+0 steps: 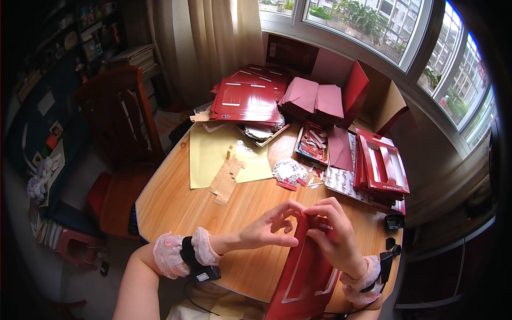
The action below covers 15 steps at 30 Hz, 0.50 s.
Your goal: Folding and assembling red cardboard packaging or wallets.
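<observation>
A red cardboard carton piece (306, 272) with white outlines stands tilted upright at the front of the table, its lower end running out of the picture. My right hand (337, 234) grips its upper right part, thumb on the near face and fingers over the top edge. At the top left corner, my left hand (274, 226) has its index fingertip against the edge. Its thumb tip meets the left edge lower down, with the other fingers curled between. Whether the left fingers pinch the cardboard is hard to see.
Beyond my hands lie brown tape strips (226, 181) on a yellow sheet (202, 160), a round patterned paper piece (290, 172) and a tray of small red pieces (313, 143). Red flat cartons (248, 101), pink paper stacks (314, 98) and red window frames (381, 162) stand farther back.
</observation>
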{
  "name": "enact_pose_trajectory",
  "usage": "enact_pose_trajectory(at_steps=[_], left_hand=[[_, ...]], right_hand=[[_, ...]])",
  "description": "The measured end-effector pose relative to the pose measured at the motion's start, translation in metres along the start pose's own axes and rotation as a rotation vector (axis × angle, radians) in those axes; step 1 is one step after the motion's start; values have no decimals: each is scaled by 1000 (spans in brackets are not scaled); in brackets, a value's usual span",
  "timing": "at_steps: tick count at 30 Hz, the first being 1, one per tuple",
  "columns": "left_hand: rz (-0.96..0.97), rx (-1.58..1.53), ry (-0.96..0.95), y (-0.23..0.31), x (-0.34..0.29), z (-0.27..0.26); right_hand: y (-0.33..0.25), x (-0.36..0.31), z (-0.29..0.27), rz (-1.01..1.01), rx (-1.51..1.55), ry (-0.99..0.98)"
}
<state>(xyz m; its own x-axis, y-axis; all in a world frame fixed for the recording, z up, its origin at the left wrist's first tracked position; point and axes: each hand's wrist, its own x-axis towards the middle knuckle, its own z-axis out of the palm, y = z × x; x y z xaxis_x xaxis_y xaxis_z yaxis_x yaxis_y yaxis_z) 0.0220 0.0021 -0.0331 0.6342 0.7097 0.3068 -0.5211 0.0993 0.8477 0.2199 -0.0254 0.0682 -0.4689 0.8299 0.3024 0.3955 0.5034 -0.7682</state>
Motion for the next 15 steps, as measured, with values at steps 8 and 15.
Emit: enact_pose_trajectory(at_steps=[8,15], left_hand=[[3,-80,-26,4,1,1],[-93,-224,-27,9,1,5]], right_hand=[[-2,-2,3,7,18,3],[-2,-2,1,14,-6,-13]])
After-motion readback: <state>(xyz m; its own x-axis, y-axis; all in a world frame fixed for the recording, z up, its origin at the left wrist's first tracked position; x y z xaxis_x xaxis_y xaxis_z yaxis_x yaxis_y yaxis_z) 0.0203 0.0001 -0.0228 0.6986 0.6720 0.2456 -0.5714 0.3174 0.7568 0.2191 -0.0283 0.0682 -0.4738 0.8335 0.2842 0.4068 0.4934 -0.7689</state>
